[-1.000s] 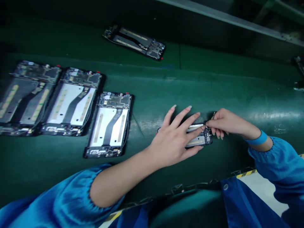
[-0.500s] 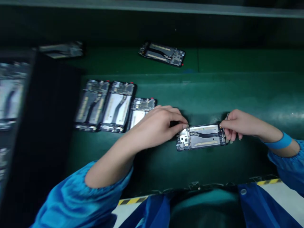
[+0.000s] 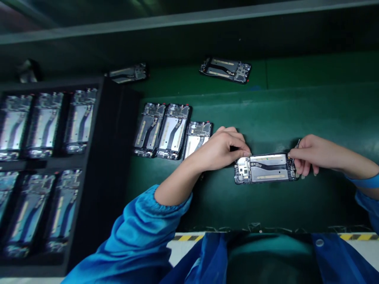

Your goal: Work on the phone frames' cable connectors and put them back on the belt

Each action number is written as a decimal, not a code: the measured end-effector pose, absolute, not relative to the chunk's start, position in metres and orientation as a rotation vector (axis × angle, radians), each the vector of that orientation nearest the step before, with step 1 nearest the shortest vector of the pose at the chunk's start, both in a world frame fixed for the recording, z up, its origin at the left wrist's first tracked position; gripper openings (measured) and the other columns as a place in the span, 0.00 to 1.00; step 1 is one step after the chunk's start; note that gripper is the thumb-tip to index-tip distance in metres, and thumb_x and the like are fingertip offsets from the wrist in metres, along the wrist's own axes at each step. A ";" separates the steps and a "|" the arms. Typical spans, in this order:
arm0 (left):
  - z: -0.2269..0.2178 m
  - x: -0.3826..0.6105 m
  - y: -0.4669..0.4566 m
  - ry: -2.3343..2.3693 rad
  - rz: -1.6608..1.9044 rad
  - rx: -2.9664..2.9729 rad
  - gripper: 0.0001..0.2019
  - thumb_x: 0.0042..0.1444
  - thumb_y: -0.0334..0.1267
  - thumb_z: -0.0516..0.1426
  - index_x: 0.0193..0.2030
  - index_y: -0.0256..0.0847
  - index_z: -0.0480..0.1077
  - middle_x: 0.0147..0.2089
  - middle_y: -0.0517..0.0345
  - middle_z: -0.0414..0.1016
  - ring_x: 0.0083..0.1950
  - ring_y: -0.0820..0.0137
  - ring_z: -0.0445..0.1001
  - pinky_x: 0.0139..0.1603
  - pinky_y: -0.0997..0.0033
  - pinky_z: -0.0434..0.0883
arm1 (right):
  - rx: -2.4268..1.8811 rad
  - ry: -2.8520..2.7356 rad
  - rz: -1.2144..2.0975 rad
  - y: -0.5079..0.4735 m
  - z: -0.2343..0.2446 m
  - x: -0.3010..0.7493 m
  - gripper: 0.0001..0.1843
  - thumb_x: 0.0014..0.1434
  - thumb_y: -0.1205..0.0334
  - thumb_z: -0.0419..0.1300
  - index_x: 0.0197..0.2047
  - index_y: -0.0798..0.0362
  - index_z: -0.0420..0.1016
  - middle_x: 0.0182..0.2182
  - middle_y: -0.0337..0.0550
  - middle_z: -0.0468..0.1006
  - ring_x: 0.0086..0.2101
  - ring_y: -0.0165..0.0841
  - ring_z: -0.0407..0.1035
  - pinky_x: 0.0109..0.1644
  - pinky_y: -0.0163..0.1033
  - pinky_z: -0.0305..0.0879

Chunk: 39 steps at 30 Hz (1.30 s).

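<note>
An opened phone lies sideways on the green mat, its circuit board at the left end and a black flex cable across the silver middle. My left hand is closed in a pinch at the phone's upper left corner. At the other end, my right hand has thumb and finger pressed together on the upper right corner. A thin metal tool sticks up from behind those fingers; most of it is hidden, so its kind is unclear. Part of another opened phone shows behind my left hand.
Two opened phones lie side by side to the left. A black tray with several opened phones in compartments stands at far left. Along the back are a phone and another phone. A grey ledge crosses above.
The view has swung left, so more of the black tray shows and everything sits further right. Both hands stay at the same corners of the phone.
</note>
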<state>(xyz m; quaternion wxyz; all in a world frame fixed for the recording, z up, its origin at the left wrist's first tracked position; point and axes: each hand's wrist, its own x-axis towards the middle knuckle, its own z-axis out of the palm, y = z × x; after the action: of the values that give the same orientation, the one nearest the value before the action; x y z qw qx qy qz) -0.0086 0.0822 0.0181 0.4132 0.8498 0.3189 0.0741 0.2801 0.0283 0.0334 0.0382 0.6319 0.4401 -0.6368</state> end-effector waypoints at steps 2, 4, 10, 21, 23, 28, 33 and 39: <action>0.017 -0.008 0.084 0.791 0.180 2.149 0.12 0.66 0.43 0.57 0.39 0.45 0.82 0.40 0.56 0.83 0.45 0.64 0.73 0.56 0.58 0.64 | 1.946 1.346 -1.937 0.028 0.033 0.280 0.18 0.56 0.61 0.61 0.17 0.56 0.78 0.22 0.54 0.83 0.23 0.35 0.79 0.16 0.27 0.67; 0.016 -0.008 0.086 0.778 0.175 2.158 0.12 0.66 0.44 0.57 0.39 0.45 0.83 0.39 0.56 0.83 0.45 0.64 0.72 0.56 0.58 0.64 | 1.947 1.342 -1.922 0.029 0.034 0.279 0.18 0.57 0.62 0.60 0.17 0.56 0.78 0.22 0.54 0.83 0.22 0.34 0.79 0.16 0.27 0.67; 0.014 -0.008 0.090 0.711 0.193 2.142 0.10 0.65 0.44 0.60 0.38 0.46 0.83 0.38 0.58 0.83 0.43 0.66 0.72 0.56 0.59 0.63 | 1.945 1.344 -1.921 0.030 0.036 0.277 0.19 0.58 0.62 0.59 0.18 0.56 0.79 0.22 0.54 0.83 0.23 0.35 0.79 0.16 0.28 0.68; 0.022 0.013 0.093 0.640 0.128 2.290 0.07 0.64 0.36 0.60 0.38 0.45 0.82 0.40 0.60 0.83 0.46 0.66 0.73 0.54 0.61 0.58 | 1.964 1.336 -1.922 0.030 0.037 0.274 0.18 0.58 0.64 0.58 0.18 0.56 0.77 0.21 0.53 0.82 0.22 0.34 0.78 0.16 0.28 0.66; 0.023 0.022 0.093 0.635 0.121 2.315 0.08 0.64 0.36 0.60 0.38 0.45 0.82 0.40 0.60 0.83 0.45 0.66 0.73 0.52 0.62 0.58 | 1.960 1.340 -1.915 0.031 0.038 0.272 0.18 0.58 0.65 0.58 0.18 0.57 0.77 0.21 0.53 0.82 0.22 0.35 0.79 0.16 0.28 0.66; 0.025 0.058 0.090 0.605 0.077 2.388 0.10 0.62 0.30 0.58 0.36 0.45 0.81 0.40 0.62 0.82 0.44 0.66 0.72 0.49 0.62 0.58 | 1.960 1.380 -1.897 0.031 0.038 0.270 0.18 0.58 0.66 0.56 0.18 0.57 0.77 0.20 0.52 0.81 0.22 0.35 0.78 0.16 0.28 0.65; 0.032 0.086 0.087 0.633 -0.002 2.454 0.12 0.60 0.26 0.56 0.34 0.43 0.79 0.39 0.59 0.81 0.45 0.64 0.73 0.46 0.62 0.59 | 1.969 1.370 -1.933 0.029 0.031 0.269 0.18 0.57 0.65 0.57 0.17 0.56 0.75 0.21 0.53 0.82 0.21 0.35 0.78 0.14 0.29 0.63; 0.034 0.070 0.068 0.841 -0.035 2.415 0.06 0.65 0.39 0.58 0.43 0.43 0.75 0.42 0.57 0.78 0.46 0.62 0.74 0.44 0.63 0.60 | 1.965 1.456 -2.054 0.025 0.028 0.276 0.18 0.57 0.64 0.58 0.17 0.55 0.76 0.19 0.52 0.81 0.21 0.35 0.76 0.18 0.32 0.67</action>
<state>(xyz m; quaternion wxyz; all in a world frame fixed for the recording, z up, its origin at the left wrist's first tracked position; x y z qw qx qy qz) 0.0703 0.0681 0.0337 0.2878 0.9044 0.3149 -0.0131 0.2755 0.0254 0.0278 -0.0258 0.6151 0.4557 -0.6429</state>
